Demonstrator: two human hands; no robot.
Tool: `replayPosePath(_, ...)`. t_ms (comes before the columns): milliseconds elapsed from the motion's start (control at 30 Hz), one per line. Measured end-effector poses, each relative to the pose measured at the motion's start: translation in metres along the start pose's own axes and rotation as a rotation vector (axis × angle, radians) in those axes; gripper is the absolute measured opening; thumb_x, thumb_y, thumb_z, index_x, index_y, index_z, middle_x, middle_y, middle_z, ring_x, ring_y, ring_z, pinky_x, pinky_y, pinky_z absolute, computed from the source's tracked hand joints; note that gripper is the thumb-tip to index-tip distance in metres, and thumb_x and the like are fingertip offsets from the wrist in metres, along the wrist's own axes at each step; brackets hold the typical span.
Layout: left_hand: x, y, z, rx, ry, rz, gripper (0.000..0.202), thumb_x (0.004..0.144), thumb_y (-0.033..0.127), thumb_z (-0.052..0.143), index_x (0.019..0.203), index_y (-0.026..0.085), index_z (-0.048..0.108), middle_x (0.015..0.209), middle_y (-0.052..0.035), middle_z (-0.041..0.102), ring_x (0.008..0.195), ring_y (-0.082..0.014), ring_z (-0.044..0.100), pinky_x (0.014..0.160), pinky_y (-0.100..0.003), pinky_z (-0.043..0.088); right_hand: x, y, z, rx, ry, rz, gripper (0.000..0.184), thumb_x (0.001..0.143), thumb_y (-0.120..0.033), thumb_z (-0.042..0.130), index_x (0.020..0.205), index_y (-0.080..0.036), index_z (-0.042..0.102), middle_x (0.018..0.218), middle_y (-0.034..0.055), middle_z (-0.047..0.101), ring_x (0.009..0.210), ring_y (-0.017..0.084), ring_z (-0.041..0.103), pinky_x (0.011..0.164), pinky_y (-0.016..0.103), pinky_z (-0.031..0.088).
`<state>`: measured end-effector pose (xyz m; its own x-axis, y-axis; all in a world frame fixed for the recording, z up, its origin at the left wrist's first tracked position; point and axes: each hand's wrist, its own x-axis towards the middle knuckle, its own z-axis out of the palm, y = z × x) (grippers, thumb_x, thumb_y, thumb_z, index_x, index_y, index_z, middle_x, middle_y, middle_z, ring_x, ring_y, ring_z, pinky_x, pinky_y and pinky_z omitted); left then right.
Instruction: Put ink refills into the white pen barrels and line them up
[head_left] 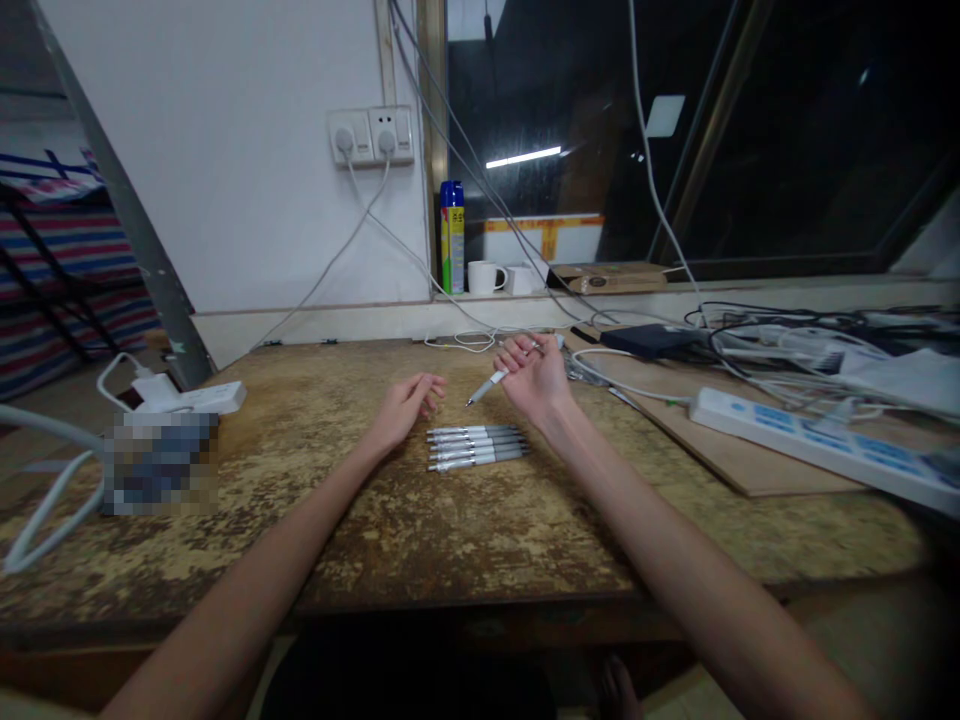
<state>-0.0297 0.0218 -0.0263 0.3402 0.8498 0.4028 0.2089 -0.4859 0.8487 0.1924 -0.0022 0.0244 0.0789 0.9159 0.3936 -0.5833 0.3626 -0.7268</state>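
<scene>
A grey-and-white pen (486,388) is gripped in my right hand (538,382), its metal tip slanting down to the left above the table. My left hand (405,408) is just above the tabletop to the left, holding nothing I can see, with its fingers loosely bent and a little apart. Between my forearms lies a row of several similar pens (476,447), side by side, with their grey ends to the right. Both hands are apart from this row.
The worn wooden table (450,540) carries a white power strip (810,440) on a brown board (720,450) at right, beside tangled cables. A pixelated object (161,465) lies at left. On the sill stand a spray can (452,240) and a white mug (484,278).
</scene>
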Motion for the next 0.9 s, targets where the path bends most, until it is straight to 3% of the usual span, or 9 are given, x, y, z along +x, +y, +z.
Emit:
replayPosePath(300,0.0011,-0.0013,-0.0057,0.029,0.017,-0.011,0.047,0.097,0.052,0.047,0.107,0.014,0.071,0.091,-0.0082,0.070,0.070,-0.0150,0.062,0.059,-0.024,0.048,-0.0014,-0.0068,-0.0011,0.120,0.015,-0.031,0.042,0.099,-0.047,0.037,0.065,-0.024,0.027,0.063,-0.0037,0.019,0.054,0.016,0.024,0.059,0.030,0.042)
replayPosePath(500,0.0002,0.0028,-0.0049,0.027,0.011,-0.016,0.048,0.096,0.054,0.048,0.104,0.013,0.072,0.088,-0.0084,0.071,0.068,-0.0158,0.062,0.059,-0.026,0.047,-0.0027,-0.0091,-0.0004,0.096,0.041,-0.017,0.044,0.098,-0.055,0.035,0.067,-0.024,0.028,0.065,-0.0036,0.020,0.056,0.017,0.025,0.063,0.032,0.043)
replayPosePath(900,0.0008,-0.0002,-0.0056,0.063,-0.020,-0.027,0.048,0.099,0.051,0.043,0.107,0.013,0.071,0.086,-0.0081,0.069,0.068,-0.0151,0.060,0.059,-0.025,0.046,-0.0017,-0.0095,-0.0001,0.488,0.030,0.072,0.036,0.102,-0.033,0.030,0.068,-0.022,0.031,0.061,-0.0048,0.024,0.051,0.013,0.028,0.052,0.024,0.039)
